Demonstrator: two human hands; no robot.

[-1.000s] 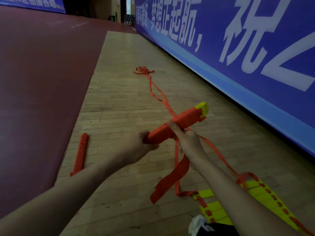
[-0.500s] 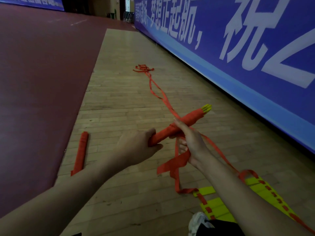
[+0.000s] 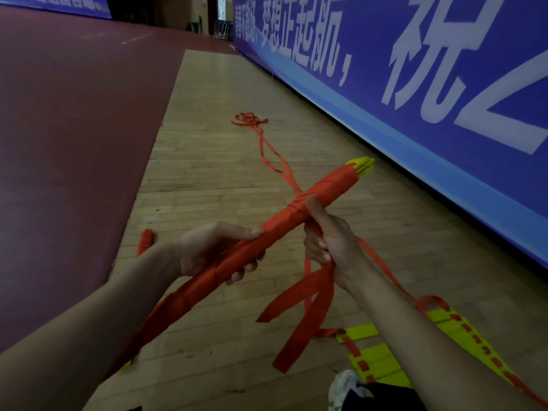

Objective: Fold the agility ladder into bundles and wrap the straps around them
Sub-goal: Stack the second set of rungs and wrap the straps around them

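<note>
While the bundle [image 3: 284, 223] was held in the air above the floor [image 3: 213, 173], it lay slanted between both hands, with its yellow end pointing up toward the banner [image 3: 444, 120]. The left hand [image 3: 213, 250] gripped the lower half, fingers curled under it and the thumb on top. The right hand [image 3: 329, 232] held the strap [image 3: 311, 298] in its curled fingers just under the bundle's middle, and its thumb pressed on the red wrapping. From this hand the strap hung down in loose folds. Another part of it ran along the floor to a small heap far ahead. The unfolded ladder [image 3: 373, 357] lay flat on the floor at the lower right, near a shoe [image 3: 344, 387]. A second bundle [image 3: 145, 241], all red, lay on the floor at the left, partly hidden by the left arm.
</note>
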